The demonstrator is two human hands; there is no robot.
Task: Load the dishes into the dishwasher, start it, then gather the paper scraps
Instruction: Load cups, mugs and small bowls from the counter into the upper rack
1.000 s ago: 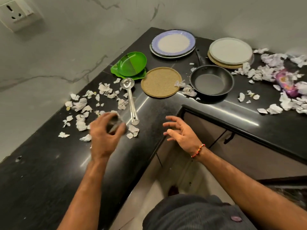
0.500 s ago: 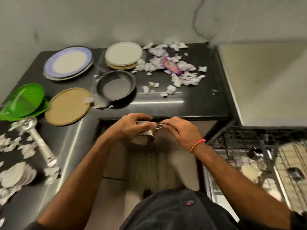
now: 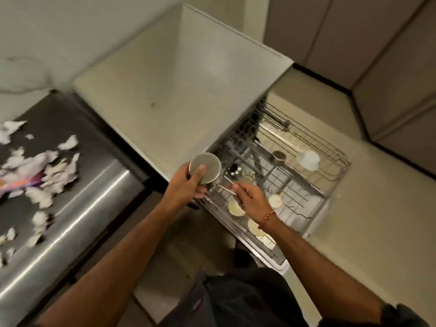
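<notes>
Since half a second back I've swung right: the plates and pan have left view, and the steel cup point(image 3: 205, 168) now hangs bottom-up over the near corner of the pulled-out dishwasher rack point(image 3: 330, 182). My left hand point(image 3: 186, 188) grips its body, my right hand point(image 3: 250, 199) pinches its handle. Paper scraps point(image 3: 44, 168) lie well left on the dark counter point(image 3: 77, 208), pale floor beyond

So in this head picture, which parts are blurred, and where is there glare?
Head view: motion blur smears the paper scraps at left; a bright glare streak crosses the black counter; the steel cup and both hands look fairly sharp; wide-angle distortion bends the edges.
</notes>
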